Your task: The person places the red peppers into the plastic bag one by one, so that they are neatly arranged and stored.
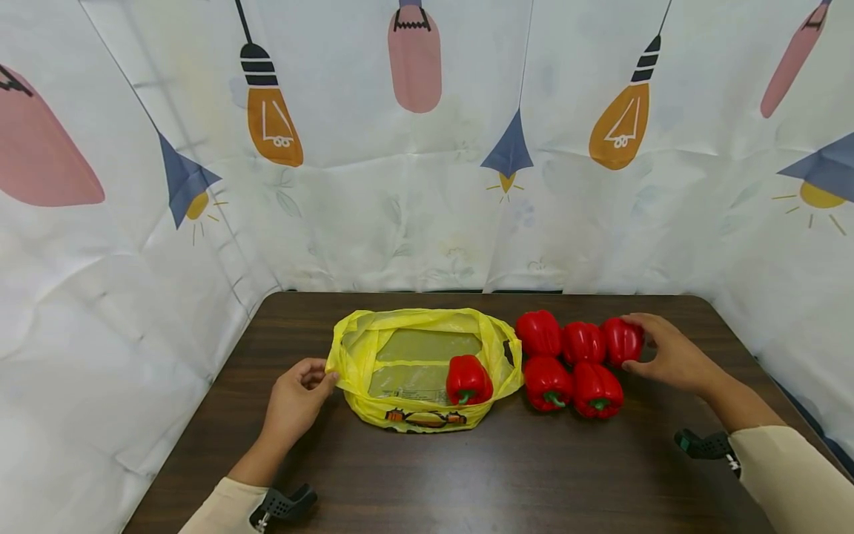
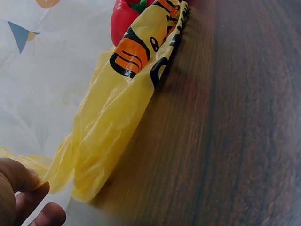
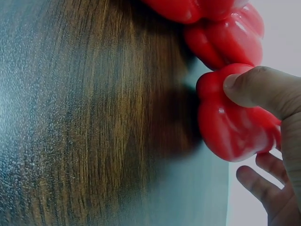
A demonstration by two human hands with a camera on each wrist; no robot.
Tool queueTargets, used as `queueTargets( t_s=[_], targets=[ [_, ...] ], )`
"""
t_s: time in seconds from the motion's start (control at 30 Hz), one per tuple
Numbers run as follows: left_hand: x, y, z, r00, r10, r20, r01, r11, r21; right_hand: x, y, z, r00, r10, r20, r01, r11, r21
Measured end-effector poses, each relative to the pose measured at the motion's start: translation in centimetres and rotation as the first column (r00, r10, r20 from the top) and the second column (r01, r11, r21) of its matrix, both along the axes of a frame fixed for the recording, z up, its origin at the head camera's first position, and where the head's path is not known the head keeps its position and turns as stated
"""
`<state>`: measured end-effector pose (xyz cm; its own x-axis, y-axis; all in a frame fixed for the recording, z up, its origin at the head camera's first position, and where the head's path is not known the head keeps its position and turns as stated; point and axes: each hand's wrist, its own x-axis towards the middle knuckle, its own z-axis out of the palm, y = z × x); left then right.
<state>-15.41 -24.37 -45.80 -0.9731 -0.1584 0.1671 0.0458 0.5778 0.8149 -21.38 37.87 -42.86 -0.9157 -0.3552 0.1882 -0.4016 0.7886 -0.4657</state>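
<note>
A yellow plastic bag (image 1: 427, 421) lies with its mouth spread, and one red bell pepper (image 1: 469, 377) sits inside at its right side. My left hand (image 1: 298, 399) pinches the bag's left edge between thumb and fingers; the left wrist view shows the thumb (image 2: 21, 175) on the thin plastic. To the right of the bag, several glossy red peppers (image 1: 548, 383) stand close together in two rows. My right hand (image 1: 670, 352) grips the back-row pepper (image 1: 620, 343) farthest right. In the right wrist view the thumb (image 3: 249, 87) lies across that pepper (image 3: 230, 127), with fingers on its far side.
The dark wooden table (image 1: 520, 482) has its back edge just behind the bag and peppers. A white printed curtain (image 1: 427, 222) hangs behind the table and along both sides. Dark straps (image 1: 703, 443) sit at both wrists.
</note>
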Motion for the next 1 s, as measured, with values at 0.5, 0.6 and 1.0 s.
queueTargets(
  t_s=[0.5, 0.6, 1.0],
  targets=[
    [0.0, -0.1, -0.2, 1.0, -0.003, 0.003, 0.003, 1.0, 0.011, 0.6, -0.1, 1.5, 0.996, -0.048, -0.069, 0.051, 0.998, 0.042],
    [-0.1, -0.1, -0.3, 1.0, -0.004, -0.003, 0.004, 1.0, 0.01, 0.7, -0.2, 2.2, 0.996, -0.051, -0.079, 0.054, 0.998, 0.042],
    [0.0, -0.2, -0.3, 1.0, -0.009, -0.007, 0.009, 1.0, 0.012, 0.6, -0.6, 4.5, 0.992, -0.014, -0.127, 0.013, 1.0, -0.008]
  ],
)
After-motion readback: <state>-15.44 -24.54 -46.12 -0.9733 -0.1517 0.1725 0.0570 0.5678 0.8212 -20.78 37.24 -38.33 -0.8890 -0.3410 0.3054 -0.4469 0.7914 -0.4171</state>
